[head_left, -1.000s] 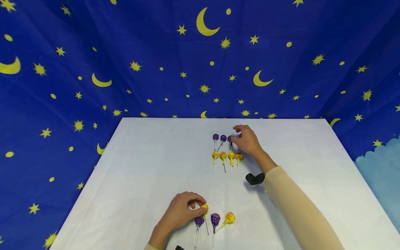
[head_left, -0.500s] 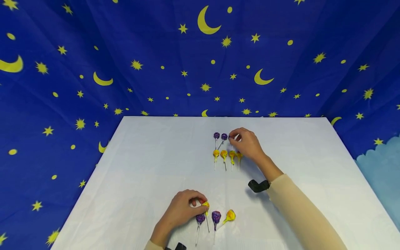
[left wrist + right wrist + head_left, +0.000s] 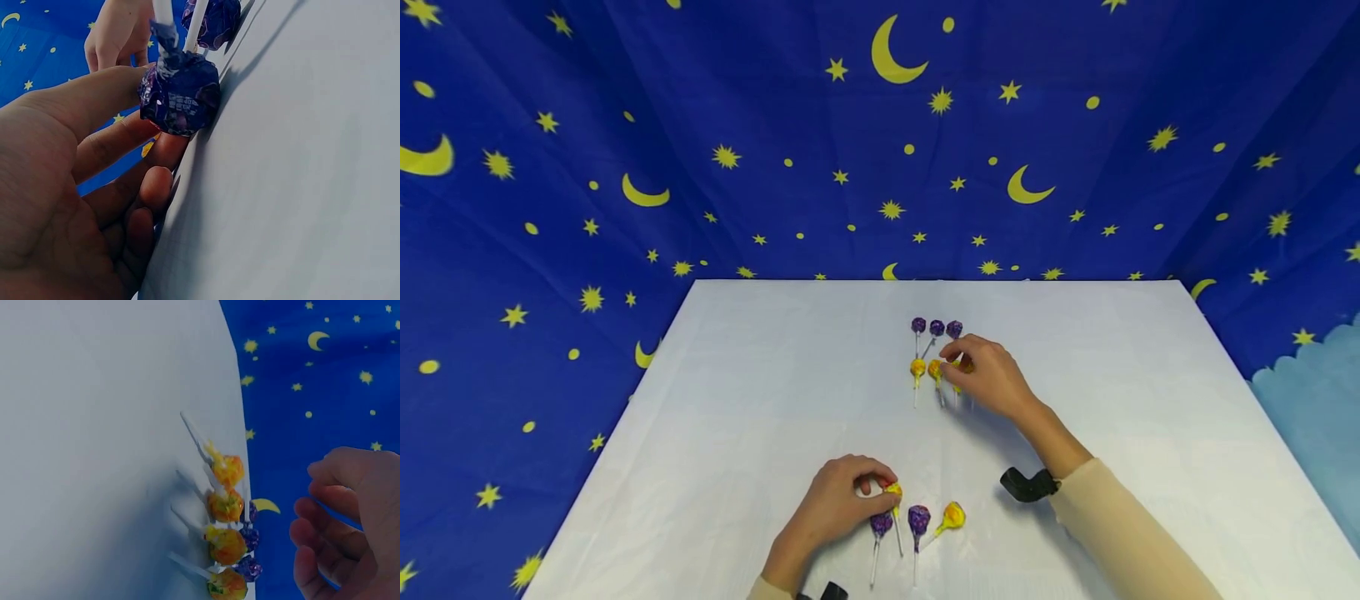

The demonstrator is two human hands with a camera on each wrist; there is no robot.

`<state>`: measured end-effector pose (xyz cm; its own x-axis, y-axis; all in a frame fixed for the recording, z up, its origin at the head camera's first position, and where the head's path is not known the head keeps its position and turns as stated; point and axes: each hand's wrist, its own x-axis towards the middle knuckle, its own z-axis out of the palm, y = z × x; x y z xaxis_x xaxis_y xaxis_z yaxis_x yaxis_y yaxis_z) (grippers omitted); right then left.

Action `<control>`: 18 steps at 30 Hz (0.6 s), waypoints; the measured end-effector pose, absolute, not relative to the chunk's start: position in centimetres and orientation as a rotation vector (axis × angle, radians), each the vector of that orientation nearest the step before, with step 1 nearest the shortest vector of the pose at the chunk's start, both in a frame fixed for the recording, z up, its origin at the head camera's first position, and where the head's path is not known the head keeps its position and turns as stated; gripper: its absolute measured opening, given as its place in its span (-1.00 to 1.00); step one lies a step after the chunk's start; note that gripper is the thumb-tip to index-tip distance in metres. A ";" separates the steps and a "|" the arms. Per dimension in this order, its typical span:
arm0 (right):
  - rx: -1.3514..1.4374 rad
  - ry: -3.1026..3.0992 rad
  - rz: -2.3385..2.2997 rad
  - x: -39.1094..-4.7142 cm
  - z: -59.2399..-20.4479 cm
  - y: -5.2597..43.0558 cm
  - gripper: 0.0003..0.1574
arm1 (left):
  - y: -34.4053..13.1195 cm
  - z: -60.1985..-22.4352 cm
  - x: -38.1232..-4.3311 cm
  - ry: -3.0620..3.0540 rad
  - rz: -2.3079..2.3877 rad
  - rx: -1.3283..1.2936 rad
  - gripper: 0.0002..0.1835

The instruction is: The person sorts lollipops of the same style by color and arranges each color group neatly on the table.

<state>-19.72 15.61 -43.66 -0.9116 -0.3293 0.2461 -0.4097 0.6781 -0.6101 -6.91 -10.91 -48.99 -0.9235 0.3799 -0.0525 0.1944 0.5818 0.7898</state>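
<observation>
Near the front of the table, my left hand (image 3: 835,502) pinches a yellow lollipop (image 3: 896,492) by its head between thumb and fingers. A purple lollipop (image 3: 181,97) lies right by that thumb. To its right are another purple lollipop (image 3: 919,521) and a yellow lollipop (image 3: 954,516) lying aslant. Farther back, my right hand (image 3: 992,377) hovers over the right end of a row of yellow lollipops (image 3: 227,547), hiding part of it in the head view. Its fingers are loosely curled, with nothing between them. Behind that row lie three purple lollipops (image 3: 937,328), heads away from me.
A white cover lies over the table (image 3: 760,375). Blue cloth (image 3: 775,108) with yellow moons and stars hangs behind and along the sides. A black wrist mount (image 3: 1028,485) sits at the right sleeve (image 3: 1127,525).
My right hand has let go of the third purple lollipop in the back row and drawn back toward me, over the yellow row. The left hand stays on its yellow lollipop.
</observation>
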 end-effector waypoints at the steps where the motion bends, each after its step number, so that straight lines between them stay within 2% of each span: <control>1: 0.619 -2.775 1.043 -19.3 -43.6 15.6 -0.73 | -10.9 -49.0 -6.9 2.600 1.256 0.481 -0.79; 18: 0.678 -2.803 0.950 -14.1 -44.1 15.4 -0.78 | -10.9 -48.8 -7.0 2.610 1.260 0.467 -0.80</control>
